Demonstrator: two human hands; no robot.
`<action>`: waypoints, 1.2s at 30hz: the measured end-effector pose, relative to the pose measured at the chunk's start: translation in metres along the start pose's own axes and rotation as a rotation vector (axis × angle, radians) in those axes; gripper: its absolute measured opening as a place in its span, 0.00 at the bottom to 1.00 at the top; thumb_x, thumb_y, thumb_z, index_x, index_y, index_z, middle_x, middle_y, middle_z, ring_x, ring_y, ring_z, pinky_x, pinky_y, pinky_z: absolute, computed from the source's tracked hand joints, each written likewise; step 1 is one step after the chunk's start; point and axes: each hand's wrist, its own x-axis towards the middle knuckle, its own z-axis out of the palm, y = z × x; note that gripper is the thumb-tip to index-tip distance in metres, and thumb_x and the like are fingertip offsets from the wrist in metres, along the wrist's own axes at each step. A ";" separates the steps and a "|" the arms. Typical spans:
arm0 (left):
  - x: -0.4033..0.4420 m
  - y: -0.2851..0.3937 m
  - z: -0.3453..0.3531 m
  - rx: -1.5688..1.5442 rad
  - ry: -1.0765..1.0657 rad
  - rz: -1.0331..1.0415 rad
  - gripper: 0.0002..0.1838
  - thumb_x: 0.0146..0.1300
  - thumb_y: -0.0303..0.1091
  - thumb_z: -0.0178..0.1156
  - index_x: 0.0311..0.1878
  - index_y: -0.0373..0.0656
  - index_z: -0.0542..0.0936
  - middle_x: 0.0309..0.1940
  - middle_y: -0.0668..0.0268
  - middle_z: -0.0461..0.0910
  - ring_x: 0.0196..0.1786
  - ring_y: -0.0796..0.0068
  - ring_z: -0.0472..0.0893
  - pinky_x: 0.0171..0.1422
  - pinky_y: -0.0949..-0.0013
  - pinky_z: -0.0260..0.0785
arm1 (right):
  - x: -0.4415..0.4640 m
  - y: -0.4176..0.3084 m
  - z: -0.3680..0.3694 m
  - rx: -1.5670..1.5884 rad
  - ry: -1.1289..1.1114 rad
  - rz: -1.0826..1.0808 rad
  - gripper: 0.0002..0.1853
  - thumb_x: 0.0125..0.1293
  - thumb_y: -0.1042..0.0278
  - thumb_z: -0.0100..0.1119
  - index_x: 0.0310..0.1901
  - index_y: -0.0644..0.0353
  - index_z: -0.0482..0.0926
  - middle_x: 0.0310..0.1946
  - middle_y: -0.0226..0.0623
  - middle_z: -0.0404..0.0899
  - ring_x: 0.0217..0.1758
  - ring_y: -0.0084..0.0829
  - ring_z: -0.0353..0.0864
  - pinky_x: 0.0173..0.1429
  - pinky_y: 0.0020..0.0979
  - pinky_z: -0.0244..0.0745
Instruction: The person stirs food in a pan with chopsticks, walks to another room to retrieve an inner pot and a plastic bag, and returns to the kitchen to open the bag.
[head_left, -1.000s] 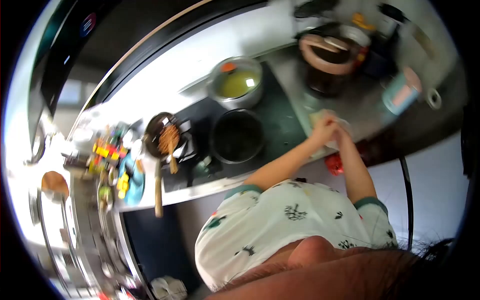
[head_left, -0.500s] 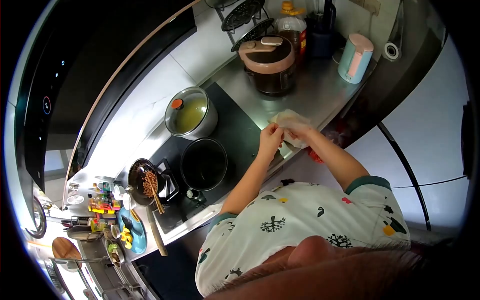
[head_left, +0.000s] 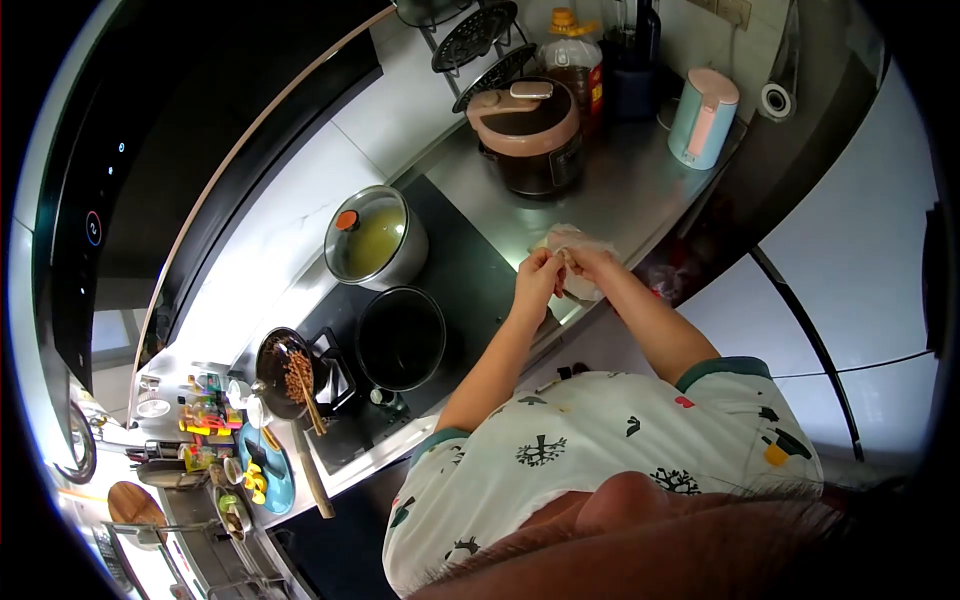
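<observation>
A thin, whitish see-through plastic bag [head_left: 575, 240] is held low over the metal counter's front edge. My left hand [head_left: 538, 272] is closed, its fingertips pinching the near side of the bag. Close beside it, my right hand [head_left: 590, 265] also grips the bag, fingers bent around its gathered part. The two hands nearly touch. Something pale lies beneath the bag, but what it is I cannot make out.
Left of my hands, the dark cooktop [head_left: 460, 250] carries a lidded pot [head_left: 405, 250], an open black pot [head_left: 402, 340] and a pan [head_left: 285, 375] with brown pieces and chopsticks. Behind stand a pressure cooker [head_left: 530, 140], an oil bottle [head_left: 575, 60] and a kettle [head_left: 704, 118].
My right hand has come out from behind the plastic film, and its fingers now show beside my left hand. The view has shifted slightly.
</observation>
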 end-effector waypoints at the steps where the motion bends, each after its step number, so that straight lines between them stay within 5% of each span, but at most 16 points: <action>1: 0.001 -0.001 0.000 -0.017 -0.003 0.007 0.08 0.62 0.31 0.55 0.29 0.39 0.73 0.19 0.66 0.72 0.18 0.78 0.69 0.21 0.75 0.63 | 0.000 -0.001 0.000 -0.045 -0.023 -0.005 0.09 0.66 0.55 0.57 0.42 0.47 0.76 0.25 0.22 0.71 0.19 0.16 0.62 0.23 0.19 0.53; 17: 0.025 0.014 -0.006 -0.012 0.115 0.091 0.07 0.57 0.27 0.52 0.24 0.37 0.72 0.16 0.66 0.71 0.16 0.78 0.69 0.19 0.73 0.61 | -0.043 -0.031 0.015 -0.308 0.023 -0.059 0.11 0.69 0.53 0.51 0.33 0.48 0.73 0.17 0.18 0.62 0.14 0.12 0.53 0.17 0.20 0.43; 19: 0.035 0.012 -0.009 0.016 0.166 0.095 0.07 0.58 0.27 0.52 0.25 0.37 0.73 0.16 0.66 0.71 0.15 0.78 0.68 0.18 0.74 0.60 | -0.056 -0.050 0.027 -0.218 -0.153 0.132 0.11 0.70 0.52 0.50 0.35 0.47 0.73 0.19 0.17 0.62 0.15 0.11 0.52 0.18 0.19 0.43; 27: 0.053 0.001 -0.019 0.121 0.182 0.163 0.07 0.58 0.27 0.53 0.25 0.37 0.74 0.15 0.66 0.72 0.13 0.80 0.67 0.15 0.75 0.58 | -0.045 -0.065 0.026 -0.044 -0.218 0.148 0.13 0.71 0.54 0.49 0.31 0.50 0.68 0.22 0.20 0.64 0.15 0.10 0.51 0.19 0.17 0.42; 30: 0.070 -0.006 -0.022 0.218 0.251 0.126 0.09 0.55 0.30 0.56 0.25 0.35 0.74 0.15 0.65 0.72 0.17 0.77 0.71 0.20 0.70 0.63 | -0.033 -0.058 0.018 0.022 -0.228 0.151 0.14 0.71 0.53 0.49 0.30 0.50 0.67 0.21 0.20 0.64 0.15 0.10 0.52 0.19 0.17 0.42; 32: 0.088 -0.015 -0.027 0.598 0.267 0.206 0.10 0.53 0.34 0.58 0.27 0.34 0.76 0.18 0.57 0.76 0.21 0.67 0.77 0.26 0.63 0.68 | -0.031 -0.057 0.018 0.037 -0.237 0.166 0.14 0.72 0.52 0.49 0.31 0.49 0.68 0.21 0.21 0.63 0.15 0.10 0.51 0.19 0.17 0.42; 36: 0.095 -0.008 -0.018 0.875 0.295 0.142 0.11 0.52 0.37 0.58 0.31 0.39 0.80 0.28 0.51 0.81 0.34 0.51 0.81 0.38 0.57 0.71 | -0.037 -0.057 0.021 0.135 -0.209 0.180 0.15 0.71 0.50 0.50 0.32 0.50 0.68 0.21 0.21 0.64 0.14 0.10 0.52 0.18 0.16 0.43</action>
